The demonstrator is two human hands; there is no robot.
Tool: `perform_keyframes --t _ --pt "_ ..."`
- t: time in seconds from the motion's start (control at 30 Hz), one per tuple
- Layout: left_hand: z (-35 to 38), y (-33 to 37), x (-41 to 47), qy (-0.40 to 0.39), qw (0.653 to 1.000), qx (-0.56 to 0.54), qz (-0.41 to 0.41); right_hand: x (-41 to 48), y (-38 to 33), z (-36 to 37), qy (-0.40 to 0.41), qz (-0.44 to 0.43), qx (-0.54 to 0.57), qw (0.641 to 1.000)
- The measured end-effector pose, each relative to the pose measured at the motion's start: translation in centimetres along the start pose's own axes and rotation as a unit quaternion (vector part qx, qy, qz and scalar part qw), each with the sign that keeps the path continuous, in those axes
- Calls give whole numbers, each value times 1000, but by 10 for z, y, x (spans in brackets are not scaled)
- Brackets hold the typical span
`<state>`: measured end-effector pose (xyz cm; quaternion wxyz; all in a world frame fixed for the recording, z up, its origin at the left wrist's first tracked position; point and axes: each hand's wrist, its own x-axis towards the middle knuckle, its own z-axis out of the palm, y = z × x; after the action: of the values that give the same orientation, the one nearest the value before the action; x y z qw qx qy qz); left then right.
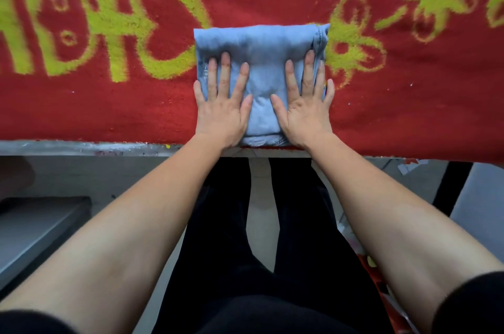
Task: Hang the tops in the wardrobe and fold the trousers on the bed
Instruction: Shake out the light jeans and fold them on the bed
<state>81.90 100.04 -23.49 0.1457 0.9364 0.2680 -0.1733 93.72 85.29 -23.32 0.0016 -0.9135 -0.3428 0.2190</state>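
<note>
A pair of light blue trousers (261,44), folded into a compact rectangle, lies on the bed (109,112) near its front edge. The bed wears a red blanket with yellow-green patterns. My left hand (222,104) presses flat on the left half of the bundle, fingers straight and spread. On the right half my right hand (306,103) presses flat in the same way. A seam of the trousers shows along the bundle's right edge. No tops or wardrobe are in view.
The bed's grey front rail (81,148) runs across the frame below the blanket. My legs in black trousers (259,265) stand against it. A grey low surface (35,227) sits at the lower left, and a dark upright (450,186) stands at the right.
</note>
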Motion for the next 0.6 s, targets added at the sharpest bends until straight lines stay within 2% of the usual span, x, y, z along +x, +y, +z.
perform_keyframes --t 0.1,0.13,0.2,0.23,0.27,0.3,0.33,0.37,0.47,0.53,0.6 --pt "-17 1 -5 50 996 -71 15 -4 6 -16 33 -30 95 994" --pt "-25 4 -5 75 991 -111 -4 -4 7 -24 48 -23 138 989" --pt "-44 11 -3 115 959 -220 -136 -3 5 -42 61 51 227 971" --pt "-50 11 1 100 918 -302 -236 -2 3 -50 49 112 274 954" --pt "-55 11 7 69 856 -392 -329 0 1 -56 31 171 318 932" --pt "-56 11 13 39 791 -464 -396 3 1 -61 11 219 352 910" --pt "-59 11 17 13 747 -509 -428 7 2 -63 -21 256 380 889" --pt "-60 11 21 -4 737 -521 -432 11 1 -65 -55 281 399 871" --pt "-64 13 20 -7 753 -517 -408 20 -9 -68 -89 308 416 851" --pt "-67 10 16 -25 735 -545 -402 24 -12 -72 -98 344 442 823" --pt "-74 2 14 -57 697 -591 -401 27 -6 -78 -124 361 504 775"
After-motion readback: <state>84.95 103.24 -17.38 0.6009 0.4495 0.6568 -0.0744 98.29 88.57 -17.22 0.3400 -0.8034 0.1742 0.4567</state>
